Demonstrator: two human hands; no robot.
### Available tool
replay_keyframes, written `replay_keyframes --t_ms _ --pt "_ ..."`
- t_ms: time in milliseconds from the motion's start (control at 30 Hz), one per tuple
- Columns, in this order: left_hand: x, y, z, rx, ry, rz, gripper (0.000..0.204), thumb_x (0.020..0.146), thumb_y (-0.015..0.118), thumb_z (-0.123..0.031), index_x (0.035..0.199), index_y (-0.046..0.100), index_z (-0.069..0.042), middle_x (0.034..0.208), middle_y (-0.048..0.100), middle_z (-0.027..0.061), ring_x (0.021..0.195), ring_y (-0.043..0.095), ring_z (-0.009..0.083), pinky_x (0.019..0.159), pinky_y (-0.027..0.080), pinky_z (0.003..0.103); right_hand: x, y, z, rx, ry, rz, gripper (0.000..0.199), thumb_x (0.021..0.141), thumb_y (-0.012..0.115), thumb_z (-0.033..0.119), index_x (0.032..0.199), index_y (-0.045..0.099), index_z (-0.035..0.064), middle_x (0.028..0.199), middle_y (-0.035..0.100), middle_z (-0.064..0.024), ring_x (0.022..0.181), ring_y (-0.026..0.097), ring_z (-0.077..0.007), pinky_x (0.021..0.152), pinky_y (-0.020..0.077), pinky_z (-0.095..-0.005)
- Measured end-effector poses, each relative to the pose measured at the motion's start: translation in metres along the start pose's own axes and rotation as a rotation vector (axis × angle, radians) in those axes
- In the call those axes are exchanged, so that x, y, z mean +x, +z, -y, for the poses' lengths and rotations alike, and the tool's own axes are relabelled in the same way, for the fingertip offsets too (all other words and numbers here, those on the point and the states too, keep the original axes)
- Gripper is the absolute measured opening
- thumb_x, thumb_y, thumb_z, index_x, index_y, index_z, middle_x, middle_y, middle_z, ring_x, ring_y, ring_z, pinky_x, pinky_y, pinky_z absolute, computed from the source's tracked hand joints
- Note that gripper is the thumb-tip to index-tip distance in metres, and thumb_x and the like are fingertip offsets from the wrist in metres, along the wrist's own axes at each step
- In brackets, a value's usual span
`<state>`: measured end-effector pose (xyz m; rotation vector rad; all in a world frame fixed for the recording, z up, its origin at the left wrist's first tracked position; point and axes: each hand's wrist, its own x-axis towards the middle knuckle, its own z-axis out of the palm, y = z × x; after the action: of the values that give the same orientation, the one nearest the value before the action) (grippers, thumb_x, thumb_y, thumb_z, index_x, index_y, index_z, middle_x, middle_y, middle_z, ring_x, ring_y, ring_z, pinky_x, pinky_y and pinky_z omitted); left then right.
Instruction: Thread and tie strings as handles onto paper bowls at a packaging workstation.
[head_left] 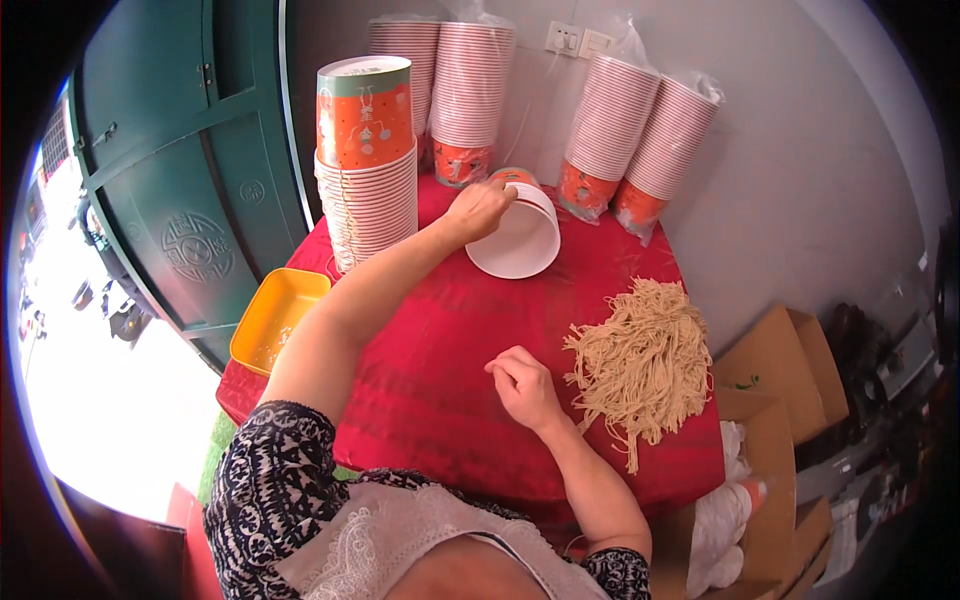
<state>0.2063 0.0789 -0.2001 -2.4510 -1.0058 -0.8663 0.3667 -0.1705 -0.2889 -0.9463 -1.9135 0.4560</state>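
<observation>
My left hand [482,210] reaches to the far middle of the table and grips the rim of a paper bucket [515,245]. The bucket lies on its side, its white open mouth toward me, with an orange end behind it. My right hand [525,385] is closed over the red cloth, its fingers curled; whatever they may hold is hidden. To its right lies a loose heap of beige strings [640,360]. At the far left stands a tall stack of nested paper buckets [366,200], upside down, with strings hanging down its side.
A yellow plastic tray [300,287] with small white bits sits at the table's left edge. Bagged bucket stacks [472,90] and more bagged stacks [612,120] stand along the wall. Open cardboard boxes [770,430] are at the right, a green door [190,180] at the left.
</observation>
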Motion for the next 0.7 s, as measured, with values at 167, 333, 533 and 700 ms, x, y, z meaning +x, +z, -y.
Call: replay_keyframes --t_ms 167,333,533,700 --pt "-0.017 -0.013 -0.003 -0.025 0.071 0.104 0.023 0.078 0.058 0.000 0.100 0.052 -0.001 0.091 0.065 0.0217 0.078 0.068 0.0372 0.065 0.054 0.048 0.000 0.003 -0.001 0.007 -0.015 0.003 0.009 0.089 0.061 0.001 0.088 0.069 -0.0018 0.088 0.067 -0.0142 0.077 0.069 -0.0292 0.067 0.0559 -0.0361" --pt "-0.041 -0.034 -0.023 -0.029 -0.156 0.200 0.020 0.077 0.059 -0.008 0.094 0.053 0.001 0.090 0.065 0.0247 0.074 0.067 0.0405 0.065 0.055 0.049 -0.001 0.004 -0.001 0.016 -0.017 0.007 0.009 0.088 0.060 -0.002 0.088 0.069 -0.0036 0.086 0.067 -0.0140 0.076 0.068 -0.0265 0.067 0.0536 -0.0335" --pt "-0.086 -0.041 -0.035 -0.140 -0.371 0.022 0.019 0.076 0.060 -0.012 0.080 0.058 0.006 0.100 0.063 0.0269 0.072 0.065 0.0452 0.068 0.054 0.053 -0.001 0.003 0.000 0.040 -0.003 0.022 0.010 0.089 0.060 -0.002 0.089 0.069 -0.0039 0.088 0.066 -0.0133 0.077 0.067 -0.0245 0.068 0.0530 -0.0319" --pt "-0.134 -0.062 -0.086 -0.074 -0.316 -0.020 0.025 0.079 0.064 -0.020 0.074 0.059 0.004 0.111 0.058 0.0423 0.056 0.066 0.0418 0.050 0.055 0.049 0.004 -0.002 -0.003 0.193 0.080 -0.088 0.021 0.098 0.057 0.013 0.101 0.068 -0.0048 0.094 0.065 -0.0094 0.073 0.060 -0.0143 0.065 0.0487 -0.0272"
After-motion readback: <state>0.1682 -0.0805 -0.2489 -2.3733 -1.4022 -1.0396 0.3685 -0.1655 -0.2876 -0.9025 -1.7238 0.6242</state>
